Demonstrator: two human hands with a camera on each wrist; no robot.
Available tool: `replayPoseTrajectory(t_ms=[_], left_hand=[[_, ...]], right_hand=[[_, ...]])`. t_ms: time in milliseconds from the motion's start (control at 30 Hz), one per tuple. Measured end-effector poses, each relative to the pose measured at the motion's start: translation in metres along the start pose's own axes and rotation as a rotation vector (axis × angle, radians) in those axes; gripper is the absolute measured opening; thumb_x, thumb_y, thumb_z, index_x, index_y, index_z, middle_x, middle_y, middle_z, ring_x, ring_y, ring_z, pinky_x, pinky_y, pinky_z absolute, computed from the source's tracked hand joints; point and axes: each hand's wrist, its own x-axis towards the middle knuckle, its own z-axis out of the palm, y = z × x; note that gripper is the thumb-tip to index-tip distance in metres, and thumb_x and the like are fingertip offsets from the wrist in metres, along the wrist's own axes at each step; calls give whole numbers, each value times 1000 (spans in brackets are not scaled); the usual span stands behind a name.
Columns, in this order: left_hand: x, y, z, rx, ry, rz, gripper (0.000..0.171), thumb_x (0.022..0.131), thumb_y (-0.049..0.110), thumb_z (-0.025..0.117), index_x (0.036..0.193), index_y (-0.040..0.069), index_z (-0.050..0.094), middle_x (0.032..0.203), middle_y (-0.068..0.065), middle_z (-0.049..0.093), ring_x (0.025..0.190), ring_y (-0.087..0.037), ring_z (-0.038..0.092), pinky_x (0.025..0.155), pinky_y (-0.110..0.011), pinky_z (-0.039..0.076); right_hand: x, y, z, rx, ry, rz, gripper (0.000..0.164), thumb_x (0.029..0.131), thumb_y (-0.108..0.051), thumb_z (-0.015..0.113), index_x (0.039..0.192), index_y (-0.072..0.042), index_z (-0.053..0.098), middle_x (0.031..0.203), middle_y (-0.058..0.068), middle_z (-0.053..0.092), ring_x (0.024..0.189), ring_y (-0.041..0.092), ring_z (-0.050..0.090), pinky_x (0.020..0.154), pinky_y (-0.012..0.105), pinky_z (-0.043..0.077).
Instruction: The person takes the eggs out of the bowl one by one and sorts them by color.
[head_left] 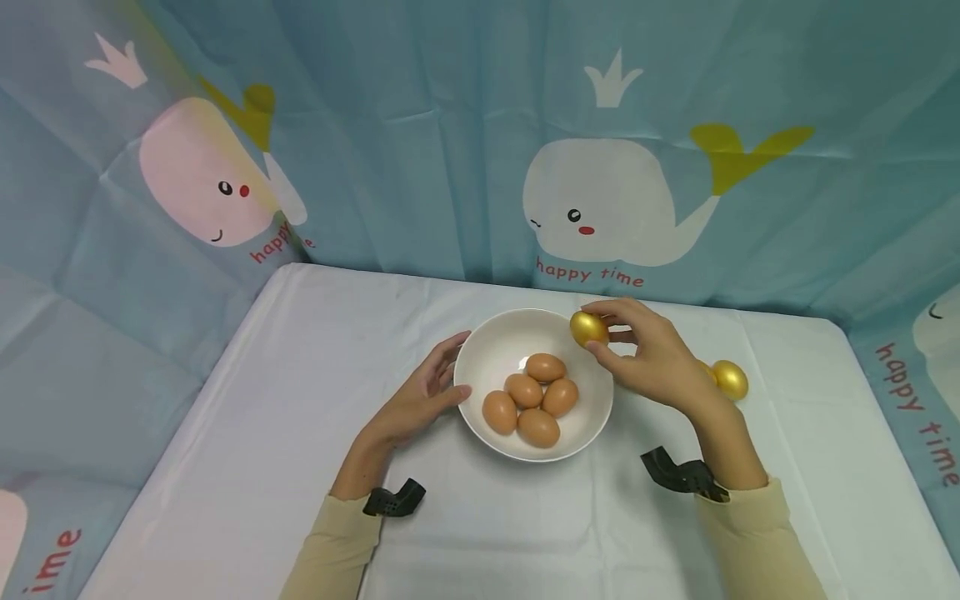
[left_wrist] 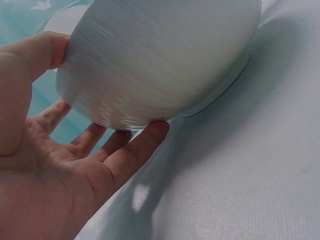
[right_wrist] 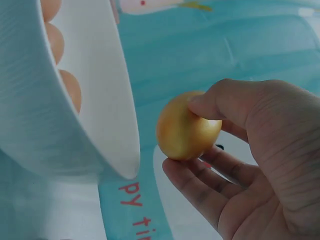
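A white bowl (head_left: 480, 354) stands on the table with several brown eggs (head_left: 539, 427) inside. At its left side my left hand (head_left: 420, 396) holds it, thumb at the rim and fingers spread along the outer wall, as the left wrist view also shows (left_wrist: 165, 55). My right hand (head_left: 652, 354) pinches a golden egg (head_left: 588, 329) between thumb and fingers, above the bowl's upper right rim. In the right wrist view this golden egg (right_wrist: 182, 130) is beside the rim, apart from it.
To the right of my right wrist, a golden egg (head_left: 730, 380) lies on the white-covered table (head_left: 480, 533). Another one (head_left: 706, 370) is mostly hidden behind the right hand. A blue curtain (head_left: 420, 167) printed with whales hangs behind the table and at both sides.
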Motion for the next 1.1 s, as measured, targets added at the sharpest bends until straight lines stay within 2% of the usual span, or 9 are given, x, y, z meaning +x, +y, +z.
replayPoseTrajectory(t_ms=[33,100,267,500,700,833,1000,1100], left_hand=[[0,0,1,2,2,-2,79,100,3,67,166,26,30,172,-9,32,162,-34,32,115,-27,49],[1,0,2,5,3,-6,79,100,4,67,166,27,30,173,-8,31,162,-34,32,115,-27,49],[2,5,0,17,9,0,79,100,6,68,166,28,29,173,-7,31,162,-34,32,113,-25,50],[2,3,-1,21,17,6,80,99,7,70,166,26,30,170,-9,34,161,-35,33,112,-25,51],[3,-1,4,6,-29,8,80,99,9,70,166,24,29,170,-9,33,161,-35,34,113,-25,50],[3,0,4,17,-10,13,80,99,8,70,166,25,30,171,-9,34,160,-35,35,112,-25,51],[1,1,1,30,8,4,80,99,8,70,166,25,30,171,-9,33,161,-35,33,114,-25,50],[0,1,1,22,1,-4,80,99,9,71,166,25,29,172,-9,32,162,-35,31,115,-26,49]], right_hand=[[-3,2,-2,11,7,13,43,97,-8,75,139,-10,64,136,8,66,120,27,69,99,46,62],[-10,5,-5,34,26,34,43,98,-9,75,139,-11,64,135,8,67,120,26,68,100,35,62],[-20,10,-10,78,92,67,43,98,-12,75,139,-13,64,135,3,67,120,9,63,96,8,53],[-43,17,-16,134,149,109,45,99,-11,75,142,-12,63,137,2,64,120,-3,59,98,7,53],[-71,24,-21,54,248,92,50,93,1,78,140,-8,65,132,3,64,116,-10,58,94,3,51],[-73,27,-26,-5,279,63,50,91,3,78,139,-7,66,130,7,66,115,-12,57,94,1,50],[-72,34,-30,-27,310,82,48,93,1,77,139,-5,66,131,11,66,116,-16,55,93,-1,48],[-78,40,-36,-41,348,117,49,93,0,77,140,-5,65,131,5,64,116,-17,54,92,-1,48]])
